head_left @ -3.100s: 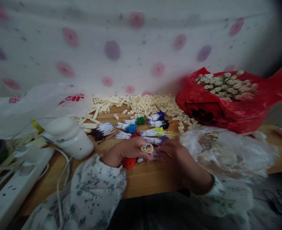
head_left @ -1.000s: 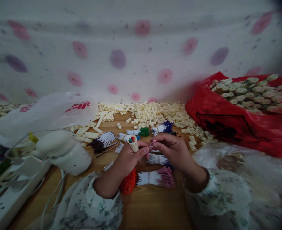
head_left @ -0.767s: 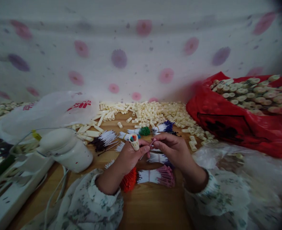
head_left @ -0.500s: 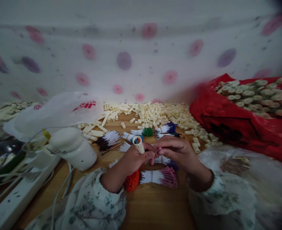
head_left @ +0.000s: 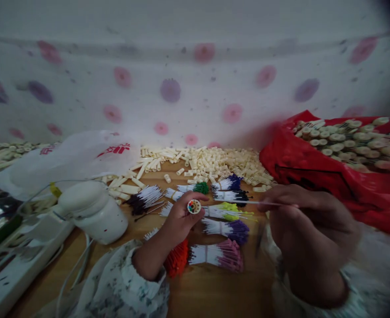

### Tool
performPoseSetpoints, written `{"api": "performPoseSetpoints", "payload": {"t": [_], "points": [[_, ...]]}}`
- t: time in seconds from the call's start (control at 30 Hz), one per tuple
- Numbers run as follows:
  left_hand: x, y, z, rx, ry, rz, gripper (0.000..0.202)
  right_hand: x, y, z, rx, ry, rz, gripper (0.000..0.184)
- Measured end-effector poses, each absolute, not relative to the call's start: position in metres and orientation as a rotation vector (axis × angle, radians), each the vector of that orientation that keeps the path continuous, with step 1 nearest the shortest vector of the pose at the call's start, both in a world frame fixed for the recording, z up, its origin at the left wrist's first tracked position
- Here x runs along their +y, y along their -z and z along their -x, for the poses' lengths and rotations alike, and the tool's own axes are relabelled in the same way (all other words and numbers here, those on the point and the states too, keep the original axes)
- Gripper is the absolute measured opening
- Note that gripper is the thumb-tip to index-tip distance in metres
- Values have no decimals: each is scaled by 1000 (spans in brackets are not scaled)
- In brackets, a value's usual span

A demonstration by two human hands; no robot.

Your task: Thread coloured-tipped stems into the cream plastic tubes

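Note:
My left hand (head_left: 184,219) is closed around a cream plastic tube (head_left: 194,206). The tube's round end faces me, with holes and several small coloured tips in it. To the right, my right hand (head_left: 309,236) pinches a thin pale stick (head_left: 259,202) that points left toward the tube but stays apart from it. Below and between the hands lie rubber-banded bundles of white sticks with coloured ends: yellow (head_left: 228,212), purple (head_left: 228,227) and pink (head_left: 217,255). An orange-red bundle (head_left: 177,258) is partly hidden by my left wrist.
Loose cream tubes and short slotted pieces (head_left: 221,163) are heaped along the back. A red bag (head_left: 314,176) full of tubes stands at right. On the left are a white jar (head_left: 97,214), a power strip (head_left: 25,265) with cables, and a white plastic bag (head_left: 69,154).
My right hand has moved right, away from my left hand, with the stick pinched in it. The tube in my left hand has tipped so its end faces the camera.

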State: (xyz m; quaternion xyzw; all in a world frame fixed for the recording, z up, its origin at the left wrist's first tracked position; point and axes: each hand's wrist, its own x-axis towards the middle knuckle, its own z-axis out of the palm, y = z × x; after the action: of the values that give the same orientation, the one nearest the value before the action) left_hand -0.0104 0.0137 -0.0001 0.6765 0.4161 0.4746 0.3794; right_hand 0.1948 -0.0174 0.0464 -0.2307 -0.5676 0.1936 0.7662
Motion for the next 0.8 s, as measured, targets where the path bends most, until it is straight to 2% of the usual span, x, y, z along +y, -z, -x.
{"api": "performPoseSetpoints", "payload": {"t": [0.23, 0.4, 0.63, 0.8], "points": [[15, 4, 8, 1009, -1234, -1865, 33, -49, -63, -199, -1687, -209, 681, 17], [16, 5, 9, 996, -1197, -1948, 24, -45, -67, -188, -1873, -38, 662, 12], [18, 5, 5, 924, -1280, -2101, 20, -37, -58, -175, -1852, -84, 597, 13], [23, 14, 8, 1048, -1331, -2164, 23, -23, -46, -172, -1852, -160, 670, 16]]}}
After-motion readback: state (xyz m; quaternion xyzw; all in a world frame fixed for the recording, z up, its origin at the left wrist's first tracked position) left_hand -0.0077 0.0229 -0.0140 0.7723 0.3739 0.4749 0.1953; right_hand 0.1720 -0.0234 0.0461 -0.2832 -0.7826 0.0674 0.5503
